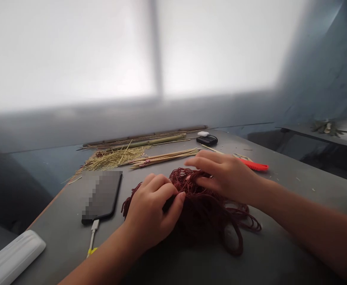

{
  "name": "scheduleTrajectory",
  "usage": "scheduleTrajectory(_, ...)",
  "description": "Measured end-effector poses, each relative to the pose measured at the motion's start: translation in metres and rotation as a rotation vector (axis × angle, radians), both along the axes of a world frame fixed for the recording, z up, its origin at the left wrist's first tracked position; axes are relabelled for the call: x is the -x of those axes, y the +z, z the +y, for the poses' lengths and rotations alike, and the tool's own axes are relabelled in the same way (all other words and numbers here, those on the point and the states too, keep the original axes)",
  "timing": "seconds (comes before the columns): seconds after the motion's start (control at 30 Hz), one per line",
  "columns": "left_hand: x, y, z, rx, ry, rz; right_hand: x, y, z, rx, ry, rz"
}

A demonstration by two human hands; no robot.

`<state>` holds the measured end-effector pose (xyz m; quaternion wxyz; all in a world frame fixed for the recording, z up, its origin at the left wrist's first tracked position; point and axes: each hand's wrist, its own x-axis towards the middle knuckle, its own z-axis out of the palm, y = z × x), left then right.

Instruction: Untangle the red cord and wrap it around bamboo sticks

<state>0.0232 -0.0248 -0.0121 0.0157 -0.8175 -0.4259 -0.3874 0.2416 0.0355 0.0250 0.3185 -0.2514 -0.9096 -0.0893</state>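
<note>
A tangled heap of dark red cord [209, 213] lies on the grey table [280, 245] in front of me. My left hand [152, 209] rests on the heap's left side, fingers curled and thumb pressed against strands of the cord. My right hand [224, 174] lies over the top of the heap, fingers stretched forward and slightly bent, touching the cord. Loops of cord spill out to the right near my right forearm.
A black phone [102, 196] with a white cable [92, 235] lies left of the cord. Behind are thin bamboo sticks [164, 157], a pile of straw-like slivers [114, 157], long bamboo stalks [143, 140], a small black device [206, 139] and an orange-handled tool [253, 165]. A white case [11, 259] sits at bottom left.
</note>
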Motion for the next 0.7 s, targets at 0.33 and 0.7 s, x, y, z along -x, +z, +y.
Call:
scheduleTrajectory(0.33, -0.003, -0.001, 0.002, 0.15, 0.088, -0.094, -0.004, 0.011, 0.014, -0.168, -0.219, 0.519)
scheduleTrajectory(0.7, 0.0, -0.004, 0.004, 0.216, 0.093, -0.018, -0.049, 0.054, 0.061, 0.281, 0.037, 1.413)
